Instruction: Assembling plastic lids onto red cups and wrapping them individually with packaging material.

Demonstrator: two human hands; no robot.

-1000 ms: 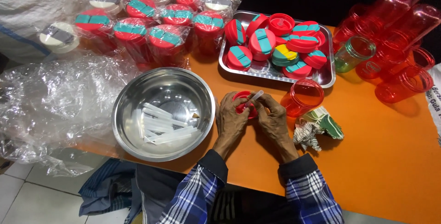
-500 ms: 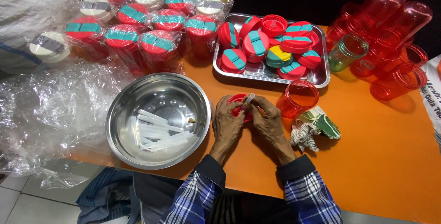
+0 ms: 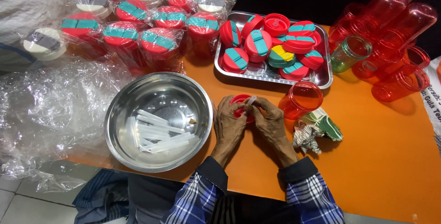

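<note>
Grasping a round red plastic lid (image 3: 240,108) and a short clear plastic tube (image 3: 251,100), the left hand (image 3: 228,123) and right hand (image 3: 269,122) work beside a shiny steel bowl (image 3: 120,146) of clear tubes (image 3: 158,133); a rectangular metal tray (image 3: 325,73) holds red-and-teal lids (image 3: 271,45).

A round red lid (image 3: 240,105) sat low over the orange table (image 3: 376,159), just right of the steel bowl (image 3: 158,120), mostly covered by the left hand (image 3: 228,123) and the right hand (image 3: 268,120) that gripped it from either side. A short, clear plastic straw (image 3: 251,100) stood tilted at the lid's upper edge, pinched between the fingertips of both hands.
</note>
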